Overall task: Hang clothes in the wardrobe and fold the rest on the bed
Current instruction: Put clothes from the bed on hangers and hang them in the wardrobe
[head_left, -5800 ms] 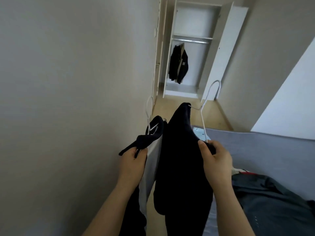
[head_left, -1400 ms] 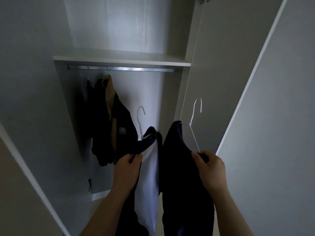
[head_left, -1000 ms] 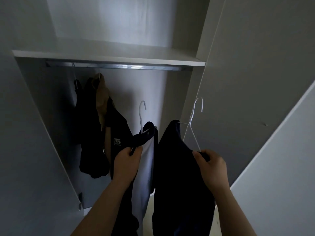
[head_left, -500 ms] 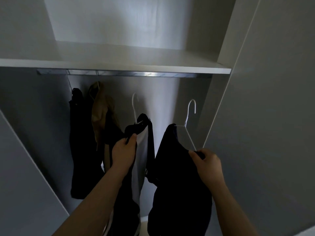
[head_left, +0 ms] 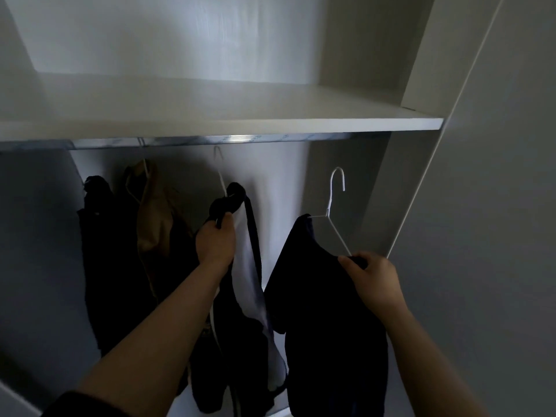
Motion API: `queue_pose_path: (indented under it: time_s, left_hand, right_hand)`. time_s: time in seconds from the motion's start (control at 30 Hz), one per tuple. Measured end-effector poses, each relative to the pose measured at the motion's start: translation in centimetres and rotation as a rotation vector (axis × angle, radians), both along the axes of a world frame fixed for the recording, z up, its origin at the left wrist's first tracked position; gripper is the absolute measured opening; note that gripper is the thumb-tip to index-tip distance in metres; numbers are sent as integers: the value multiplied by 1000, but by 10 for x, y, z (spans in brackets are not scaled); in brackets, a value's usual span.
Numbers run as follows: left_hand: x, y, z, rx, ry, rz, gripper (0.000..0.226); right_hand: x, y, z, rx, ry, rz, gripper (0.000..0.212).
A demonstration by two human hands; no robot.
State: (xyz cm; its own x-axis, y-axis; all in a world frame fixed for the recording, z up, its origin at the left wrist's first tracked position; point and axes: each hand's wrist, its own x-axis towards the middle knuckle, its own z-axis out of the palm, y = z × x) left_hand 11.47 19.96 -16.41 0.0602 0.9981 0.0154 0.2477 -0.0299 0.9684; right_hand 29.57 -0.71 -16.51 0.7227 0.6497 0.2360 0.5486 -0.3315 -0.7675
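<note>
I stand at the open wardrobe. My left hand (head_left: 215,240) grips a dark-and-white garment (head_left: 249,284) on a white hanger whose hook (head_left: 218,159) reaches up just under the metal rail (head_left: 210,140); whether it rests on the rail I cannot tell. My right hand (head_left: 371,276) holds a dark navy garment (head_left: 319,311) by its white wire hanger (head_left: 334,206), whose hook is well below the rail, to the right.
Two garments hang at the rail's left: a black one (head_left: 102,236) and a tan one (head_left: 153,212). A white shelf (head_left: 210,112) sits right above the rail. The wardrobe's side panel (head_left: 406,176) and open door (head_left: 496,206) stand close on the right.
I walked from the bed to the wardrobe with both hangers. In the last half second my left hand lifted its hanger up toward the rail; the right hand stayed about level.
</note>
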Motion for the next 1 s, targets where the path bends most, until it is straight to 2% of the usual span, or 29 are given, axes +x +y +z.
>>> queue_pose_path:
  time_s: [0.27,0.5,0.63,0.77,1.0]
  left_hand:
    - [7,71,20,103,26,-4,52]
    - [7,99,22,104,9,24,52]
    - [8,116,23,91,72,1,54]
    - [8,118,3,-19,192,-88,59]
    - [5,104,-7,28,184,-52,50]
  right_hand:
    - [-5,34,3,-30,-24,-3,28]
    - [-2,48,-2,-6,-31,-57,21]
    - [-2,58,-4,-17,-53,-44,23]
    - [-2,64,-6,-31,-72,-26,25]
    - [1,61,3,-39,-43,14,26]
